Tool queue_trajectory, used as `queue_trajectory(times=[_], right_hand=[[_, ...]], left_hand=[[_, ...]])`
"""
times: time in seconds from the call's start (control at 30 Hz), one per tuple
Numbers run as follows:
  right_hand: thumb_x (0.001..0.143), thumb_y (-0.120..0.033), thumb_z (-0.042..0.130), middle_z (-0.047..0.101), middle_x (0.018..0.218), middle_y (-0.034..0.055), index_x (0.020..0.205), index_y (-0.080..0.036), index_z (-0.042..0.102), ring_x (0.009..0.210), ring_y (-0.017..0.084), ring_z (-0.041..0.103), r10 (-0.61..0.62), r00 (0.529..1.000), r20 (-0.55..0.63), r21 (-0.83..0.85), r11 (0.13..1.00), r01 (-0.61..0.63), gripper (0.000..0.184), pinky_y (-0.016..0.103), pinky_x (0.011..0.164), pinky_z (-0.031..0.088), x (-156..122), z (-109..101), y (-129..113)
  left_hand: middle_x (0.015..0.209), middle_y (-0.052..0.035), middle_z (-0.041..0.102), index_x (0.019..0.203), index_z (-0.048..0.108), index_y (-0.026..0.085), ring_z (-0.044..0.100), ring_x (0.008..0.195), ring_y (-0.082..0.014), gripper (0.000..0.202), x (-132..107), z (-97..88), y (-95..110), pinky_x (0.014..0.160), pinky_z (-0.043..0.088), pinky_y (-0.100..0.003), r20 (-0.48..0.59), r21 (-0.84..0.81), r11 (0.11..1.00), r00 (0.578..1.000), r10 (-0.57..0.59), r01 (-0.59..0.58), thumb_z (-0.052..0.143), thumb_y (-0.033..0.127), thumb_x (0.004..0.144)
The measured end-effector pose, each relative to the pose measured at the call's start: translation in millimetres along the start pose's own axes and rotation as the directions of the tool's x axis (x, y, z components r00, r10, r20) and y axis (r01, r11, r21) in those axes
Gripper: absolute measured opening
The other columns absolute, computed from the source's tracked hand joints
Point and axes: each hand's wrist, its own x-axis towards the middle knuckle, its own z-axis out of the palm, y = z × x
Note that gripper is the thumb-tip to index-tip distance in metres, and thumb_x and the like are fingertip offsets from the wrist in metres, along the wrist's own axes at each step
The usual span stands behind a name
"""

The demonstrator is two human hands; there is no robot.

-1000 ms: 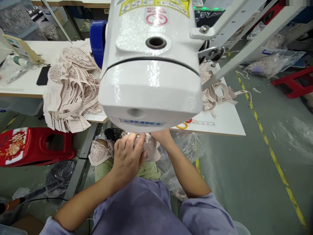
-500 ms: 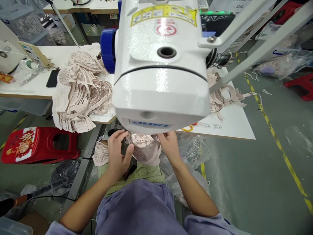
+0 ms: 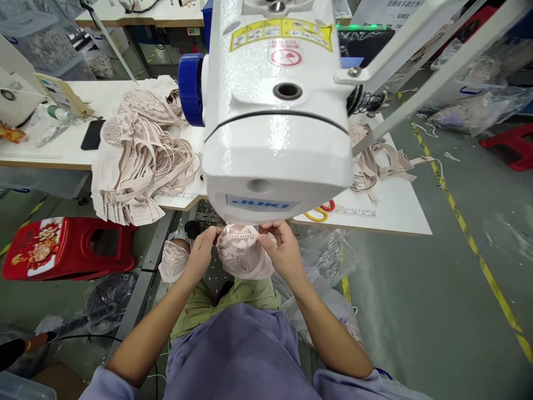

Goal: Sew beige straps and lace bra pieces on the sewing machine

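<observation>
A beige lace bra [image 3: 244,253] hangs at the front of a white sewing machine [image 3: 277,161], one cup facing me. On its left edge, my left hand [image 3: 202,251] pinches the fabric between thumb and fingers. My right hand [image 3: 283,249] is closed on the right edge of the same cup, thumb on top. The machine's head hides the needle area and the upper part of the garment. Another lace cup [image 3: 173,261] hangs left of my left hand; whether it belongs to the same bra I cannot tell.
A pile of beige bras [image 3: 137,150] lies on the left table, near a black phone [image 3: 92,135]. Yellow-handled scissors [image 3: 316,214] and beige straps [image 3: 375,164] rest on the right tabletop. A red stool [image 3: 70,247] stands at left; plastic bags [image 3: 328,278] hang at right.
My left hand has gone from spread fingers to a pinch on the bra's left edge. My right hand has shifted slightly, its thumb now over the cup. The view has moved a little.
</observation>
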Motion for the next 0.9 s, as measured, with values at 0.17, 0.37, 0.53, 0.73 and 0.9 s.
queue_trajectory(times=[0.17, 0.37, 0.53, 0.73, 0.9], right_hand=[[0.086, -0.049, 0.067, 0.062, 0.099, 0.0052, 0.100, -0.023, 0.059, 0.094, 0.021, 0.060, -0.005, 1.000, -0.005, -0.064, 0.998, 0.004, 0.031, 0.035, 0.086, 0.048, 1.6, 3.5, -2.8], [0.085, -0.047, 0.068, 0.063, 0.098, 0.0043, 0.101, -0.022, 0.058, 0.091, 0.020, 0.061, 0.017, 1.000, -0.008, -0.091, 0.996, -0.018, 0.032, 0.033, 0.084, 0.048, 4.3, 4.4, -5.9], [0.083, -0.048, 0.068, 0.062, 0.096, 0.0034, 0.100, -0.022, 0.057, 0.090, 0.019, 0.060, 0.021, 1.000, -0.006, -0.088, 0.996, -0.022, 0.033, 0.032, 0.083, 0.047, 5.7, 4.0, -11.3], [0.081, -0.046, 0.070, 0.057, 0.092, 0.0012, 0.101, -0.022, 0.053, 0.080, 0.016, 0.054, 0.089, 0.996, -0.011, -0.016, 0.996, -0.089, 0.036, 0.030, 0.078, 0.046, 10.8, 13.2, -10.8], [0.081, -0.045, 0.070, 0.056, 0.089, 0.0005, 0.097, -0.022, 0.055, 0.080, 0.015, 0.054, 0.207, 0.978, 0.025, 0.169, 0.963, -0.208, 0.033, 0.027, 0.074, 0.045, 4.2, 11.9, -14.6]], left_hand=[[0.091, -0.0069, 0.069, 0.098, 0.071, 0.016, 0.061, 0.081, -0.0201, 0.053, -4.6, -5.2, -0.7, 0.072, 0.047, -0.028, -0.072, 0.016, 0.998, 0.995, 0.065, -0.064, 0.040, 0.059, 0.098], [0.090, -0.0060, 0.068, 0.097, 0.072, 0.017, 0.058, 0.080, -0.0192, 0.048, -13.0, -4.0, 13.5, 0.073, 0.045, -0.028, -0.064, 0.180, 0.974, 0.987, 0.148, -0.135, 0.041, 0.054, 0.099], [0.091, -0.0069, 0.068, 0.099, 0.072, 0.017, 0.057, 0.081, -0.0199, 0.048, -17.1, -5.1, 19.7, 0.074, 0.045, -0.028, -0.049, 0.272, 0.947, 0.981, 0.189, -0.169, 0.039, 0.051, 0.099], [0.089, -0.0053, 0.065, 0.097, 0.070, 0.017, 0.057, 0.084, -0.0194, 0.043, -17.9, -5.8, 23.9, 0.076, 0.045, -0.027, -0.051, 0.253, 0.951, 0.979, 0.197, -0.178, 0.042, 0.048, 0.099], [0.090, -0.0046, 0.066, 0.095, 0.069, 0.019, 0.058, 0.081, -0.0185, 0.041, -22.6, -3.2, 32.4, 0.073, 0.045, -0.026, 0.063, 0.241, 0.963, 0.992, 0.108, -0.120, 0.042, 0.049, 0.100]])
